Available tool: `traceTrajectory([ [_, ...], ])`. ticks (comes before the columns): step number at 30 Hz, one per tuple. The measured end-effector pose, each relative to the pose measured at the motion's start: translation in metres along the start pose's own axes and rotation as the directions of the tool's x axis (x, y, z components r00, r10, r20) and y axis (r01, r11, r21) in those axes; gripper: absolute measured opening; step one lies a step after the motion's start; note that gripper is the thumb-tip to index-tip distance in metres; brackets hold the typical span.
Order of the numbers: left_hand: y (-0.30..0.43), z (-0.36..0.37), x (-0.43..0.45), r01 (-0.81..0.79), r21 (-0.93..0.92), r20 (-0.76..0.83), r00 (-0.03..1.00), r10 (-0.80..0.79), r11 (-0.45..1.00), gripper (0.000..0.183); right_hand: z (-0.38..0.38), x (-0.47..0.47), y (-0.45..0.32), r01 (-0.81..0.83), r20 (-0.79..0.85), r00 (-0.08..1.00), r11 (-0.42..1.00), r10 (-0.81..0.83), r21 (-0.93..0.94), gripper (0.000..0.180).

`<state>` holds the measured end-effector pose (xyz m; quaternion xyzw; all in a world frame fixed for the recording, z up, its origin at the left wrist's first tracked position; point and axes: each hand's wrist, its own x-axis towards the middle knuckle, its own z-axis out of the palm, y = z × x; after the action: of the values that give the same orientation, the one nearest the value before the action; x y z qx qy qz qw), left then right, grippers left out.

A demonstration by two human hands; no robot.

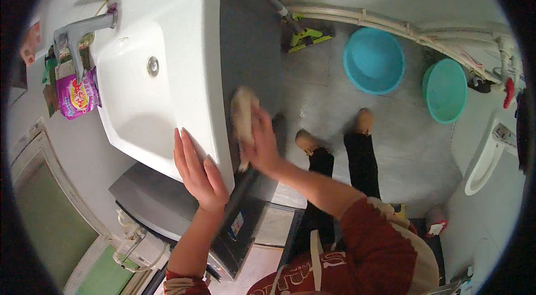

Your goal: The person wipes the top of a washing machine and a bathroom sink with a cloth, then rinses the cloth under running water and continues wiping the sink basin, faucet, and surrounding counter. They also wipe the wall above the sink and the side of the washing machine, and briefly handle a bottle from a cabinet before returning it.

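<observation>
My left hand [199, 173] rests flat on the front rim of the white ceramic washbasin [190, 64], its fingers reaching over the inner edge. Just in front of the basin, my right hand [264, 144] presses a pale cloth [243, 113] against the dark grey cabinet front [251, 44]. The right hand is slightly blurred, and its palm side is hidden. A chrome faucet [83, 29] stands at the basin's back, and a metal drain [153, 66] sits in the bowl.
Beyond the basin is a purple packet [77, 94]. A grey appliance [155, 194] stands beside it. On the tiled floor [322, 85] are a blue basin [374, 60], a green basin [444, 90] and a yellow-green broom or squeegee head [307, 39]. White pipes [368, 16] run along the wall.
</observation>
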<state>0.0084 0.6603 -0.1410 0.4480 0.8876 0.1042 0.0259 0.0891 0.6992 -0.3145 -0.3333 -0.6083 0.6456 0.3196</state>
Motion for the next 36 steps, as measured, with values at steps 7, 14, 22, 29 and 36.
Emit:
traceTrajectory([
  [7,-0.008,0.005,-0.003,0.03,-0.008,-0.02,0.999,-0.03,1.0,0.063,-0.054,0.144,-0.02,0.054,-0.194,0.979,0.996,-0.067,-0.071,0.045],
  [14,-0.005,-0.004,-0.004,0.06,-0.015,-0.039,0.997,-0.061,0.998,0.065,-0.047,0.093,-0.138,0.349,0.201,0.934,0.872,-0.295,-0.343,0.044],
  [22,-0.001,-0.009,-0.001,0.113,-0.024,-0.052,0.992,-0.114,0.993,0.069,-0.144,0.082,-0.105,0.499,0.385,0.841,0.82,-0.38,-0.281,0.044],
  [29,0.001,-0.014,-0.003,0.139,-0.034,-0.05,0.989,-0.14,0.99,0.069,-0.182,0.317,-0.292,0.505,0.355,0.435,-0.102,-0.828,-0.857,0.047],
  [36,0.002,-0.018,-0.001,0.15,-0.03,-0.025,0.988,-0.15,0.988,0.067,-0.179,0.35,-0.207,0.612,0.58,0.665,-0.101,-0.471,-0.784,0.028],
])
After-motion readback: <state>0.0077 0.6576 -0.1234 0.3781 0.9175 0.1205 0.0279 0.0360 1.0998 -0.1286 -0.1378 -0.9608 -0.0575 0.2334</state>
